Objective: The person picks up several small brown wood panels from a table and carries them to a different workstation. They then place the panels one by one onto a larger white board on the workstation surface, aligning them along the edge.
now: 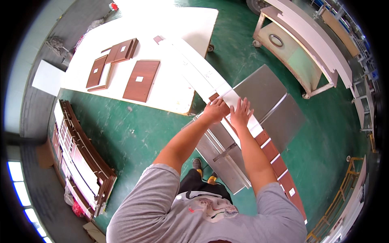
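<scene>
A long white strip, likely cardboard [200, 73], slants from the big white table across a grey metal worktable [227, 162] in front of me. My left hand [216, 111] lies on a reddish-brown panel by the strip's left edge, its fingers stretched forward. Just to its right, my right hand [242, 116] rests flat on the white strip with its fingers spread. Beyond my right hand, a row of reddish-brown panels [278, 165] with white bands between them runs toward the lower right. One panel there bears a small white label [292, 192].
The white table [170, 95] at the far left carries brown panels [142, 81] with labels. A stack of long boards [87, 154] lies at the left. On the far right stands a wheeled cart [298, 52] with pale boards and a ring; nearer is a yellow frame [336, 198].
</scene>
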